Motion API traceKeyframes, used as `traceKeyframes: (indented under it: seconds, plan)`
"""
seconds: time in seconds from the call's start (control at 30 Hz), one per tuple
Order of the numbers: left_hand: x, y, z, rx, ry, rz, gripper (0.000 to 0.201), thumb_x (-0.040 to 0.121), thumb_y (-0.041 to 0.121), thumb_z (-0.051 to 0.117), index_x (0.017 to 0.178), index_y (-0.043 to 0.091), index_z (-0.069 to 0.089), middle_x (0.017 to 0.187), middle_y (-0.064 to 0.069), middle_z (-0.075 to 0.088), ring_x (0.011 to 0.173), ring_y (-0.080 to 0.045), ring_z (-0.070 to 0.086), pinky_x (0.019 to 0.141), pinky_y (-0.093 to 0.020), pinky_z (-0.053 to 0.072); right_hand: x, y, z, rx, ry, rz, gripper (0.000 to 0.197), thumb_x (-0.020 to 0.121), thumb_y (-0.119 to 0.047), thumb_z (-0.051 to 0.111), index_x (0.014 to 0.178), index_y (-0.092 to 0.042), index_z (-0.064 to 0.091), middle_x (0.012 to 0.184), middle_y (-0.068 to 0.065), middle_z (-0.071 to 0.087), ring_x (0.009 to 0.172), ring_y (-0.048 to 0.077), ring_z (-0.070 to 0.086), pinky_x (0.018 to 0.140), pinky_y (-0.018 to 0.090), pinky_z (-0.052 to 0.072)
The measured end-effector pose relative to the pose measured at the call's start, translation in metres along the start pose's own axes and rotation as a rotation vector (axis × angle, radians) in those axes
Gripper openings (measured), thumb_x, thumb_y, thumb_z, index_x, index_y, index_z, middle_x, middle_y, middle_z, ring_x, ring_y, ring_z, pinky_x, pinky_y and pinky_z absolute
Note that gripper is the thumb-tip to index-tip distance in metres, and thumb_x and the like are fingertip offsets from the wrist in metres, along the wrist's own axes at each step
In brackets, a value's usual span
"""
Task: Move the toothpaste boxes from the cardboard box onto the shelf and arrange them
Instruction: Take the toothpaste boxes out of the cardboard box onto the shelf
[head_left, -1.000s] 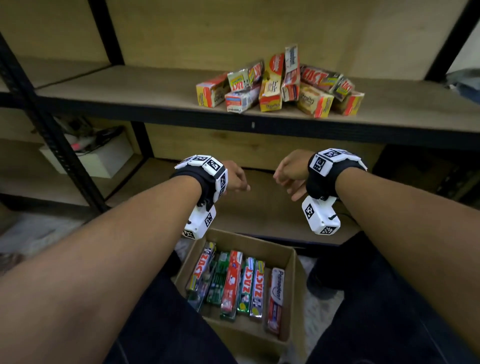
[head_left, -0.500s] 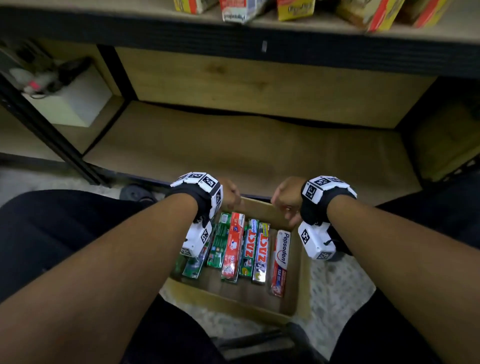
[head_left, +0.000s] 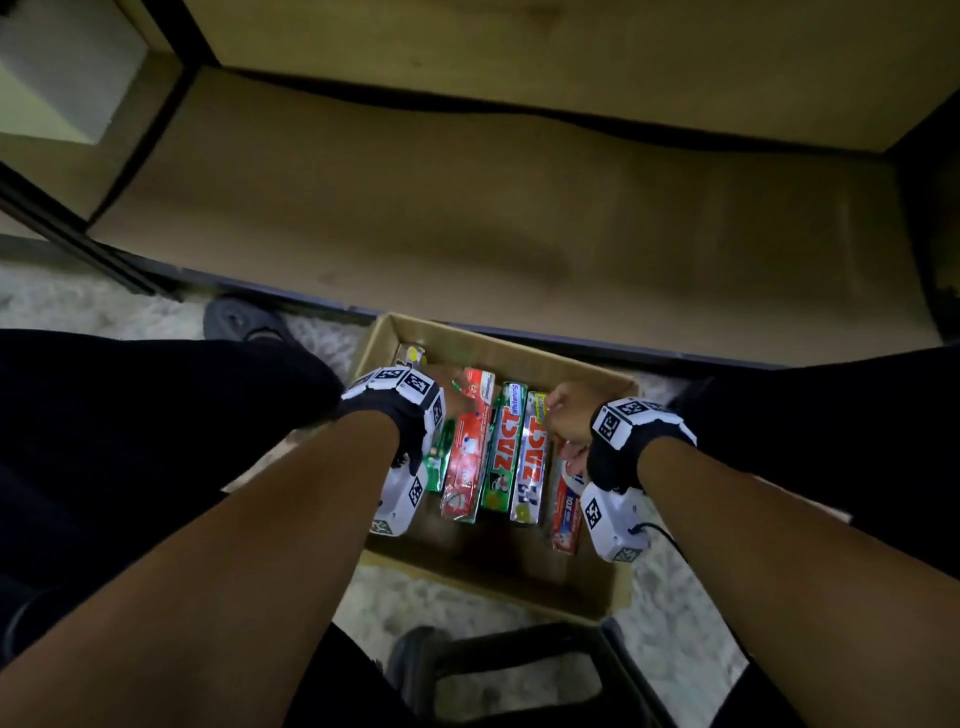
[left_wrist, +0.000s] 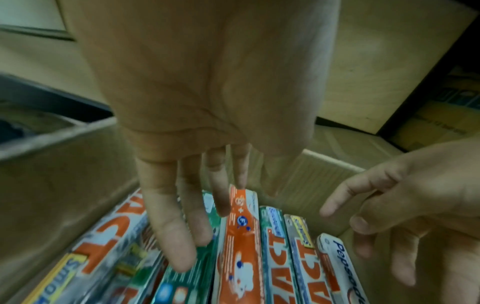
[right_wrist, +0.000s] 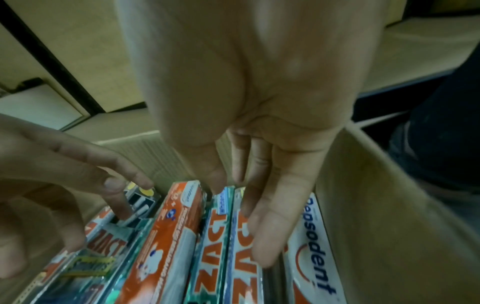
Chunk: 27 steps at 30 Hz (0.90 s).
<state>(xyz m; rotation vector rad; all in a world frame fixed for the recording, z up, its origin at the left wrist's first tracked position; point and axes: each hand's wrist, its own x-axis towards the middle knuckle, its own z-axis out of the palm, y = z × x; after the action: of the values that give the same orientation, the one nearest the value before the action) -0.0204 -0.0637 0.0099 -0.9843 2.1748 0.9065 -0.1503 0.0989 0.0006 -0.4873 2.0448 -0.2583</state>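
A cardboard box stands on the floor between my knees. Several toothpaste boxes lie side by side in it: a red-orange one, a green ZACT box, a silver ZACT box and a Pepsodent box. My left hand reaches into the box's left part, its fingers straight and spread just over the green and orange boxes. Over the silver ZACT box hangs my right hand, its fingers straight beside the Pepsodent box. Neither hand holds anything.
The lower shelf board runs behind the cardboard box, with a black upright and a white box at the left. My dark-trousered legs flank the box. A shoe and a black seat frame are on the floor.
My view has tipped down from the upper shelf to the floor. Both hands have dropped into the cardboard box and their fingers have uncurled over the toothpaste boxes.
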Motion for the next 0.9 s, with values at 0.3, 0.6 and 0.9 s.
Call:
traceKeyframes:
  seconds: [0.3,0.6,0.9]
  plan:
    - [0.025,-0.018,0.05,-0.084,-0.079,-0.138,0.087,0.087,0.045,0.067,0.152,0.012,0.02,0.141,-0.014,0.049,0.119,-0.034,0.057,0.092,-0.037,0.05,0.029,0.012,0.032,-0.052,0.043,0.002,0.081,0.089,-0.011,0.058,0.154,-0.033,0.015,0.1,0.009,0.068,0.078,0.025,0.07,0.062,0.036,0.06]
    - [0.032,-0.024,0.074,-0.216,0.083,-0.08,0.075,0.076,0.039,0.079,0.13,0.016,0.034,0.12,-0.008,0.06,0.105,-0.031,0.063,0.083,-0.037,0.052,0.041,0.016,0.041,0.037,0.056,0.044,0.056,0.087,-0.011,0.062,0.132,-0.027,0.034,0.099,0.01,0.061,0.083,0.031,0.068,0.073,0.05,0.061]
    - [0.034,-0.019,0.08,-0.238,0.126,-0.106,0.079,0.072,0.031,0.082,0.133,0.014,0.034,0.124,-0.013,0.056,0.109,-0.032,0.059,0.09,-0.044,0.052,0.037,0.025,0.061,-0.082,-0.072,0.037,0.047,0.084,-0.016,0.066,0.117,-0.018,0.032,0.098,0.011,0.054,0.076,0.03,0.064,0.072,0.047,0.059]
